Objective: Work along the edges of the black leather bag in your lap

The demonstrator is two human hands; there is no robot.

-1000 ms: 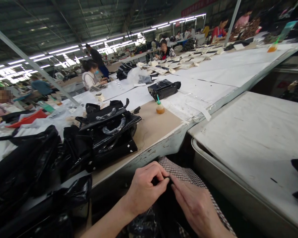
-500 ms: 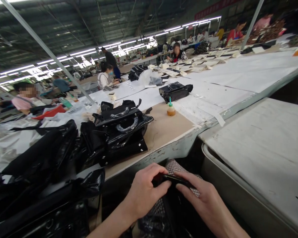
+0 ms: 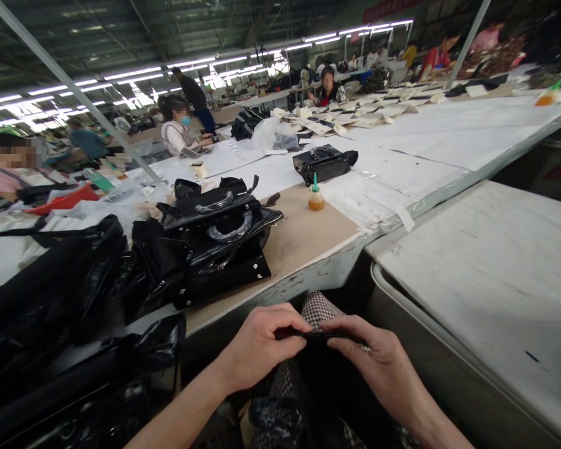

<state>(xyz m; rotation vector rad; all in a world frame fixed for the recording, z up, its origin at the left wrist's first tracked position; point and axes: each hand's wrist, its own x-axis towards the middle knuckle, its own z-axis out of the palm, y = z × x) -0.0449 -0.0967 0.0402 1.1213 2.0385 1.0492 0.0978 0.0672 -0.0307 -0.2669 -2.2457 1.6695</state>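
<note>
The left hand [image 3: 259, 340] and right hand [image 3: 386, 355] are pinching a black piece [image 3: 316, 335] with their fingers [image 3: 350, 323], near centre (checked cloth [image 3: 318, 305] is showing just beyond), while bags [image 3: 227, 259] are lying farther left on the bench [image 3: 303, 234].

Left hand [image 3: 262, 342], right hand [image 3: 374, 349] pinching black material [image 3: 316, 337]; black bags [image 3: 227, 252] piled on table [image 3: 303, 234].

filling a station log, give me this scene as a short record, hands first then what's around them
grip: left hand and right hand both pinch the edge of a black piece
behind the hands: checked cloth
worktable: stacked black bags at left; a separate black bag farther back
bottle: upright, green nozzle, amber contents
right side: pale flat surface
unclear: exact part pinched
</note>
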